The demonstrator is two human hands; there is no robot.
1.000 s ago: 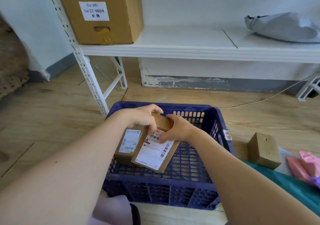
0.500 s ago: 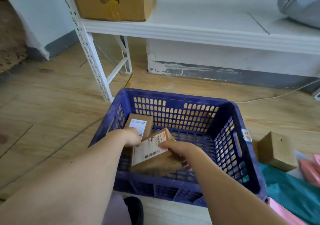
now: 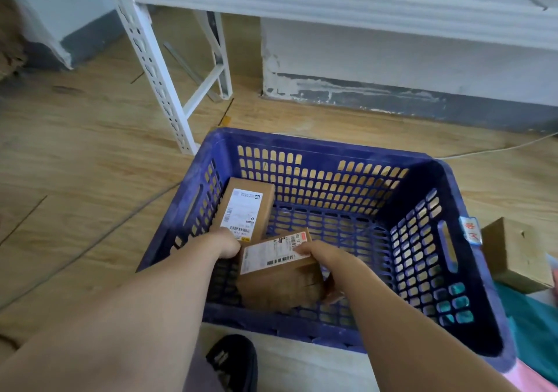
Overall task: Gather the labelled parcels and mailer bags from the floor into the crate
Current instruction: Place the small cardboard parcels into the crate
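Both labelled parcels are down inside the blue crate! The near parcel sits by the front wall, with the right hand gripping its top right corner. The left hand curls round the lower end of the leaning parcel, propped against the left wall. Out on the floor, right of the crate, sits a plain cardboard box.

Crate on the floor, rack behind it.
Far parcel by the crate's left wall, near parcel just before it; box on the floor, right of the crate.
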